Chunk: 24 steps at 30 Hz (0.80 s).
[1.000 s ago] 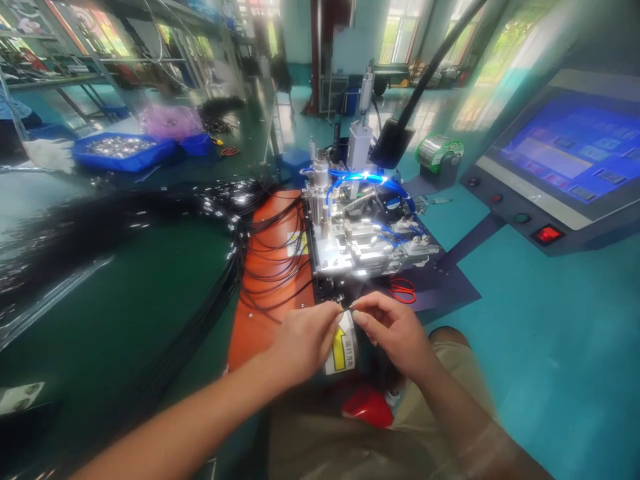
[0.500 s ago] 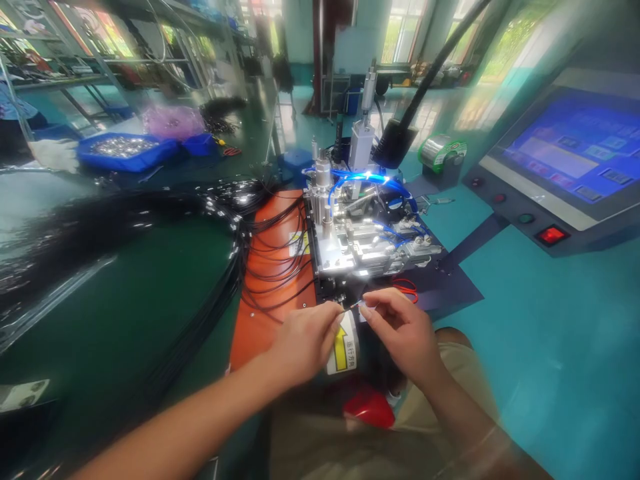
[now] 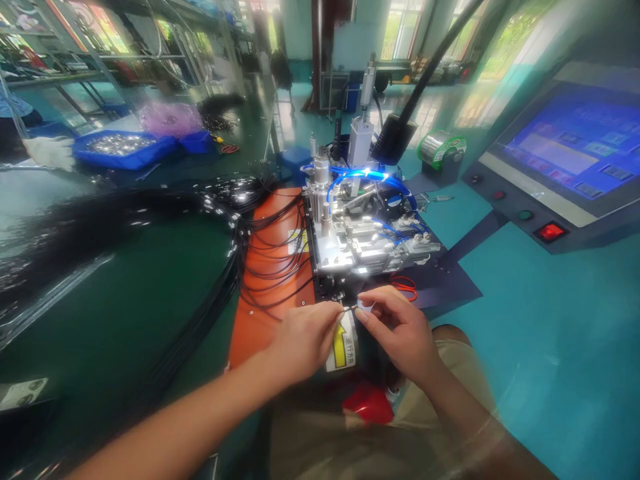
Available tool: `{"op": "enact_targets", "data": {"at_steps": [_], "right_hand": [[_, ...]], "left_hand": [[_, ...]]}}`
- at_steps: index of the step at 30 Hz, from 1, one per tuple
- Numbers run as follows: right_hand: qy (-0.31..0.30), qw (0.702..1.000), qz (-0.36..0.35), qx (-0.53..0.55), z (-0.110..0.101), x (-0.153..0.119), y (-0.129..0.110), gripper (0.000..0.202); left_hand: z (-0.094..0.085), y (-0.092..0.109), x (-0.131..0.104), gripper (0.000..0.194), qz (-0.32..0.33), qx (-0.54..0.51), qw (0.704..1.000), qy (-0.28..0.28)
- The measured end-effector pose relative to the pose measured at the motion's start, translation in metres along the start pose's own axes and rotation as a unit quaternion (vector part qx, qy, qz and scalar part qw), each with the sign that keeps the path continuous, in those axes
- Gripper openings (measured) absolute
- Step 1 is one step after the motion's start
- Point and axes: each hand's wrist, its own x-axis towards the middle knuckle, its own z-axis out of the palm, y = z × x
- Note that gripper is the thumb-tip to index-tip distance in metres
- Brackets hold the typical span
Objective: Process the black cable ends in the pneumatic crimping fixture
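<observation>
Cable end, thin, dark, on near side of blocky, shiny metal machine. Left hand and right hand pinch it.

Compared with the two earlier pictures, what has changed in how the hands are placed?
The right hand first drew slightly away from the left hand, then came partway back toward it. No clear grasp or release shows; whether the right fingers now hold the thin piece is too small to tell. The left hand's pinch, the machine and the black cables look unchanged.
</observation>
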Motion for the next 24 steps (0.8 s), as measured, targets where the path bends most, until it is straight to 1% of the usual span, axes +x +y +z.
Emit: {"op": "enact_targets", "data": {"at_steps": [4, 7, 13, 16, 19, 24], "right_hand": [[-0.006, 1.000, 0.016, 0.013, -0.001, 0.002, 0.001, 0.018], [-0.014, 0.998, 0.047, 0.032, -0.006, 0.004, 0.002, 0.021], [-0.095, 0.987, 0.107, 0.073, -0.012, 0.011, 0.002, 0.025], [-0.110, 0.986, 0.109, 0.068, -0.011, 0.016, -0.002, 0.022], [-0.112, 0.988, 0.099, 0.049, -0.010, 0.019, -0.005, 0.019], [-0.128, 0.987, 0.086, 0.041, -0.013, 0.019, -0.003, 0.020]], "left_hand": [[0.000, 0.000, 0.001, 0.025, -0.005, -0.002, 1.000, -0.003], [-0.001, 0.002, 0.002, 0.027, -0.015, -0.008, 1.000, -0.008], [-0.002, 0.003, 0.001, 0.026, -0.019, -0.009, 1.000, -0.016], [-0.002, 0.002, 0.001, 0.025, -0.019, -0.004, 1.000, -0.017], [-0.001, 0.001, 0.001, 0.024, -0.016, 0.002, 1.000, -0.016], [-0.001, 0.001, 0.001, 0.023, -0.014, -0.003, 1.000, -0.017]]}}
